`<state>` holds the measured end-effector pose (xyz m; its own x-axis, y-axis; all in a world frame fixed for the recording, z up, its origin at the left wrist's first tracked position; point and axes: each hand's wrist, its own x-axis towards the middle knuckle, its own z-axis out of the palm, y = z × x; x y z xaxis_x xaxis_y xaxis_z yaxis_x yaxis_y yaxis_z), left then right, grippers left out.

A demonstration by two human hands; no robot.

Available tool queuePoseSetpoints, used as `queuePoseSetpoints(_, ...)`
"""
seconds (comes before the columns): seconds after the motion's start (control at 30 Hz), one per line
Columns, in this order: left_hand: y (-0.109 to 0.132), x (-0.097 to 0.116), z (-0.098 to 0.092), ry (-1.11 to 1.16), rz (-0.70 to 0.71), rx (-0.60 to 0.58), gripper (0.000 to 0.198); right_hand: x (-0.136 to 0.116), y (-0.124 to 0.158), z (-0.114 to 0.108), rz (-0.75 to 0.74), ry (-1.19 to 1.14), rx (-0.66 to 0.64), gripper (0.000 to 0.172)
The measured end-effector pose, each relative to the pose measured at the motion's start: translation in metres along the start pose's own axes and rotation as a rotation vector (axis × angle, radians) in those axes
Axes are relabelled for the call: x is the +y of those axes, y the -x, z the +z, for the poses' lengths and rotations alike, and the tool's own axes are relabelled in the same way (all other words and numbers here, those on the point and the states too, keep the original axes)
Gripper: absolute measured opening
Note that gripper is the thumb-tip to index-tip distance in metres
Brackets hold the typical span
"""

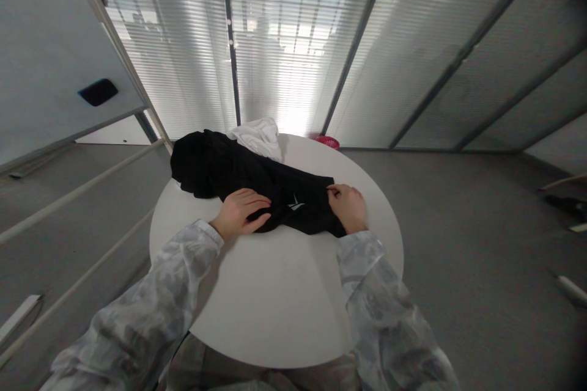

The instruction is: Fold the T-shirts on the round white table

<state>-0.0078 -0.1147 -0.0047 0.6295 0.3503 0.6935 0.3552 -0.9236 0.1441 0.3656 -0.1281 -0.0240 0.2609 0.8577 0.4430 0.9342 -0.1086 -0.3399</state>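
Note:
A black garment [245,174] with a small white logo lies across the far half of a round white table [275,293]. Its left end is bunched into a heap, while the right part is laid out flatter. My left hand [239,212] rests on the garment's near edge, left of the logo, with thumb and fingers apart. At the right end of the cloth, my right hand [349,206] pinches the edge between thumb and fingers. Behind the garment is a crumpled white cloth [259,136]. What kind of garment the black one is, I cannot tell.
Past the table's far edge a red basket [328,142] is partly visible. A whiteboard [55,43] on a pale metal frame [82,192] stands at the left, with a dark eraser-like block [98,92] on it. Glass partitions with blinds [284,55] close off the back.

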Motion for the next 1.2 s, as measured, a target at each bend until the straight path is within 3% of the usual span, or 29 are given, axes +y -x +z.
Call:
queuePoseSetpoints(0.07, -0.002, -0.005, -0.001, -0.103, -0.173, 0.093, 0.023, -0.003, 0.000, -0.001, -0.007, -0.018, -0.031, 0.028)
queuePoseSetpoints(0.13, -0.002, -0.013, 0.000, -0.226, -0.347, 0.108, 0.041, -0.005, 0.001, -0.003, -0.039, -0.062, -0.074, 0.029)
queuePoseSetpoints(0.23, 0.004, -0.024, 0.005, -0.344, -0.525, -0.042, 0.076, -0.007, 0.003, -0.005, -0.123, -0.127, -0.156, 0.033)
queuePoseSetpoints(0.3, 0.008, -0.027, 0.008, -0.383, -0.599, -0.180, 0.072, -0.008, 0.005, -0.005, -0.177, -0.125, -0.181, 0.041)
queuePoseSetpoints(0.43, 0.009, -0.023, 0.012, -0.449, -0.641, -0.333, 0.038, -0.010, 0.009, -0.003, -0.252, -0.058, -0.192, 0.051)
queuePoseSetpoints(0.53, 0.008, -0.021, 0.015, -0.433, -0.565, -0.378, 0.020, -0.009, 0.010, -0.002, -0.275, -0.003, -0.199, 0.047)
queuePoseSetpoints(0.67, 0.011, -0.024, 0.019, -0.271, -0.359, -0.332, 0.021, -0.007, 0.009, 0.001, -0.293, 0.030, -0.199, 0.034)
queuePoseSetpoints(0.83, 0.017, -0.024, 0.021, -0.108, -0.211, -0.262, 0.024, -0.008, 0.007, 0.001, -0.321, 0.033, -0.213, 0.014)
queuePoseSetpoints(1.07, 0.011, -0.004, 0.023, 0.058, 0.086, -0.230, 0.026, -0.013, 0.008, -0.003, -0.312, -0.002, -0.158, 0.013)
queuePoseSetpoints(1.2, 0.003, 0.010, 0.020, 0.072, 0.163, -0.231, 0.024, -0.018, 0.008, -0.009, -0.307, -0.040, -0.077, 0.011)
